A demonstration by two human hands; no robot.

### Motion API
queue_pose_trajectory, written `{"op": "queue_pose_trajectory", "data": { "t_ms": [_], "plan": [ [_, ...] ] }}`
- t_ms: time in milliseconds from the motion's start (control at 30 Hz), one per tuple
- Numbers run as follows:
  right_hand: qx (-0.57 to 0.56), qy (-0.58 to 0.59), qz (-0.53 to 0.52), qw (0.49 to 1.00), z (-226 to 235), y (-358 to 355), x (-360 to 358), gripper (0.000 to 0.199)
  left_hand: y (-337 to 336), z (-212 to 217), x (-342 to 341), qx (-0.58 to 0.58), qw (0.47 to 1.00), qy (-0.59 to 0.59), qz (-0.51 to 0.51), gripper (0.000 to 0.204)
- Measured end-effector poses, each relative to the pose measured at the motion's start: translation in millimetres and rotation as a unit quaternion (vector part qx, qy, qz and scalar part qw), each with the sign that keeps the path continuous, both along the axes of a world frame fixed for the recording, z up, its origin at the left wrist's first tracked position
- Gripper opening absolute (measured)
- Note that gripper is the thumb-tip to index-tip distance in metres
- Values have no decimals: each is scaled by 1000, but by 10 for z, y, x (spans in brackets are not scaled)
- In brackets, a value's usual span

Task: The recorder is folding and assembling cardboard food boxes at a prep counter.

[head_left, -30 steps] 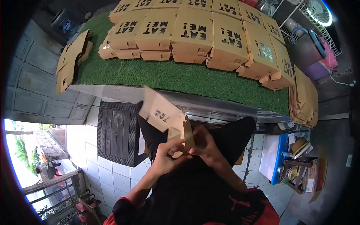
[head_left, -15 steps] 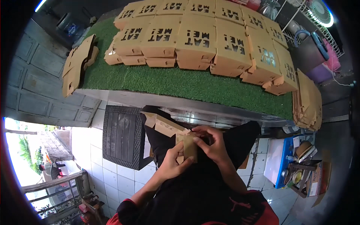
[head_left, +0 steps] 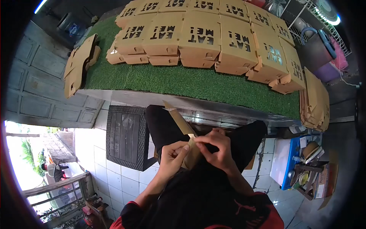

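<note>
Both hands (head_left: 173, 155) partly hide cardboard (head_left: 181, 123).

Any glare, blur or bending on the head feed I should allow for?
Head view: daylight bleaches the outdoor area at left and nearby floor tiles; head view: a light glares beside the white fan, and fisheye bows the edge of the green-topped table; head view: the part-folded cardboard box between left hand and right hand looks dim, small folds unclear.

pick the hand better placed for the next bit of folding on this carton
Probably the right hand: its index fingertip is at the carton near the corner where the raised flap meets the body, while the left hand holds the body, seemingly steadying it.
</note>
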State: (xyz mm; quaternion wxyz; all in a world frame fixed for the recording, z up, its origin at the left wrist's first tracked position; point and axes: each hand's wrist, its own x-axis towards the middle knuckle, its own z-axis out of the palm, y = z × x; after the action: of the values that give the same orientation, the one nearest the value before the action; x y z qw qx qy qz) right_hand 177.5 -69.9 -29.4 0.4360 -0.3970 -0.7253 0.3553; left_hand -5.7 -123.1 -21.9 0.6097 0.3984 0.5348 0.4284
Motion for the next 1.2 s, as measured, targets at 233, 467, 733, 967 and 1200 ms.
{"op": "queue_pose_trajectory", "data": {
  "t_ms": [233, 467, 733, 967, 1200],
  "plan": [
    [42, -33, 75, 996, -15, 25, 116, 23, 0, -73, 32, -3, 999, -47, 16, 21],
    [17, -2, 95, 995, 17, 3, 136, 21, -38, -111, 58, -1, 998, -57, 42, 22],
    [-16, -66, 42, 997, 193, -101, 115, 20, -65, -26, 69, 26, 999, -38, 13, 18],
    [-67, 22, 28, 997, 106, -77, 185, 20, -3, -84, 108, 3, 993, -116, 22, 15],
    [0, -67, 44, 997, 222, -146, 193, 25, -27, -14, 98, -27, 996, -90, -6, 9]
  ]
}}
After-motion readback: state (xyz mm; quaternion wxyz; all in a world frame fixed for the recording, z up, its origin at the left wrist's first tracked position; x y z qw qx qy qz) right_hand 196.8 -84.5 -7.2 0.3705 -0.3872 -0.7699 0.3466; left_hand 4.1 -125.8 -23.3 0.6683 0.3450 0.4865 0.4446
